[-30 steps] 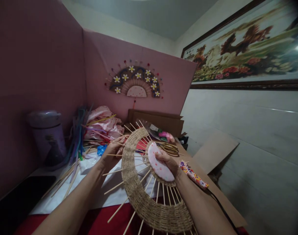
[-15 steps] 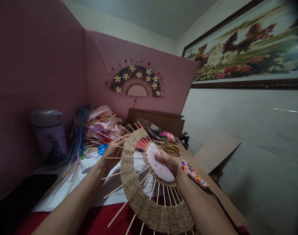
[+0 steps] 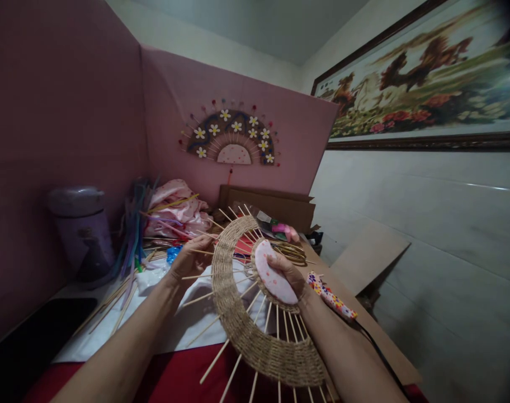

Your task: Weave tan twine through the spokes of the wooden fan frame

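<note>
A half-round woven fan (image 3: 227,291) of twisted straw cord on thin wooden sticks is held up, tilted, in front of me. Its bare stick ends poke out past the outer edge. My right hand (image 3: 286,271) grips the pale pink, red-dotted half-disc (image 3: 274,285) at the fan's centre, thumb on top. At the fan's far left edge, my left hand (image 3: 192,257) is closed around the sticks beside the woven band; some of its fingers are hidden. Below the fan lies white cloth or paper (image 3: 171,333).
A decorated fan (image 3: 234,154) hangs on the pink panel. Pipe cleaners (image 3: 137,224), pink fabric (image 3: 173,196) and a lilac jug (image 3: 85,240) stand left. Gold-handled scissors (image 3: 294,254) and a flower-patterned tool (image 3: 330,296) with a black cord lie right.
The woven fan has shifted slightly to the right and up, turning a little. My left hand has moved slightly along with its edge; my right hand keeps its grip on the half-disc.
</note>
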`<state>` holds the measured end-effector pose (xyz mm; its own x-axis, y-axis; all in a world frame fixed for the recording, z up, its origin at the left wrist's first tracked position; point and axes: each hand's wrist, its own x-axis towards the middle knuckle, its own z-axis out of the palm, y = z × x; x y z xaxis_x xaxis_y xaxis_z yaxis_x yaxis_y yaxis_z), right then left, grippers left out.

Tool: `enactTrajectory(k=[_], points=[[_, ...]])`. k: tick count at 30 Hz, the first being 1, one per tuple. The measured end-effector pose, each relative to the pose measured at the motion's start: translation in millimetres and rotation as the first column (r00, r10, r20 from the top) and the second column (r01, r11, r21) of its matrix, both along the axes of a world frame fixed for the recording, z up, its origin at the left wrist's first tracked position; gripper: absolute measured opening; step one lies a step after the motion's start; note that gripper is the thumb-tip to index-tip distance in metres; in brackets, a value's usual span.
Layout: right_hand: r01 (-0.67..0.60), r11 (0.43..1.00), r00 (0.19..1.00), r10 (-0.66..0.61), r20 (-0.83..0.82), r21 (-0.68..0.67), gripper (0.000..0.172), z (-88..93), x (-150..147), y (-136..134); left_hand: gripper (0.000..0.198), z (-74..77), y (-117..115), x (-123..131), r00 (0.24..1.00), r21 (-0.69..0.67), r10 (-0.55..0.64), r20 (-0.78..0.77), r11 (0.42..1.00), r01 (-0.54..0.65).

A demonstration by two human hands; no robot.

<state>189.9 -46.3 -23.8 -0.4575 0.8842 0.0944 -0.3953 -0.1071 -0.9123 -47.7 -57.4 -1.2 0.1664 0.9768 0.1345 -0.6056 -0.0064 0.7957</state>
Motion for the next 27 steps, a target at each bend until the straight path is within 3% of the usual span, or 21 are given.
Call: enactTrajectory(k=[4,17,27], points=[[0.014,1.000,1.000,-0.015,0.022,0.026,0.027,-2.3,4.0,0.6,0.019,1.0,-0.8,1.3,0.996,-0.016,0.083,-0.030,0.996,-0.083],[0.211,0.960,0.977,-0.205,-0.049,0.182,0.035,-5.5,3.1,7.1,0.022,3.5,-2.5,4.3,1.000,0.010,0.027,0.000,1.000,-0.027],[0.263,0.945,0.965,-0.256,-0.061,0.193,0.031,-3.2,6.3,8.4,0.016,1.2,-2.5,2.9,0.987,0.070,0.066,-0.149,0.996,-0.057]])
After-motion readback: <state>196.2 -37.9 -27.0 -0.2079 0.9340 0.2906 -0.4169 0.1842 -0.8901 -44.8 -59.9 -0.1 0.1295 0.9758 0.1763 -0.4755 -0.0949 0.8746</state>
